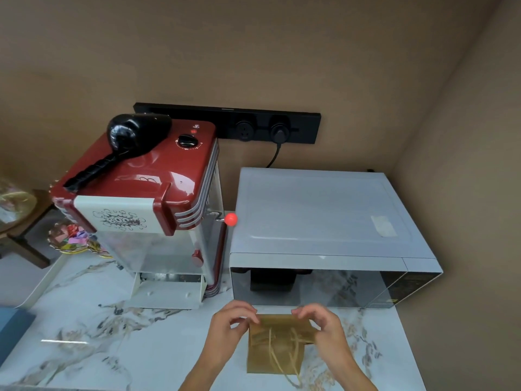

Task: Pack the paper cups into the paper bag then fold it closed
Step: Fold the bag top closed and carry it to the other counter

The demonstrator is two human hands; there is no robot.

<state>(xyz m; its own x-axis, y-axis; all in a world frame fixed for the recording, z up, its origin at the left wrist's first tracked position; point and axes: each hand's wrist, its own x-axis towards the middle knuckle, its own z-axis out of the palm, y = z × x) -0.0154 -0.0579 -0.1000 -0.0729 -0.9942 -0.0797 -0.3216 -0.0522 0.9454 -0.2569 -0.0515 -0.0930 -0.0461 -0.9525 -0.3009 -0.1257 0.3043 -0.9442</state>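
A brown paper bag with thin paper-cord handles lies on the marble counter in front of the microwave. Its top edge is turned over in a fold. My left hand pinches the fold's left corner, and my right hand pinches the right corner. No paper cups show; whatever is inside the bag is hidden.
A silver microwave stands right behind the bag. A red and white popcorn machine with a black hair dryer on top stands at the left. The marble counter stretches left of my hands. A tan wall closes the right side.
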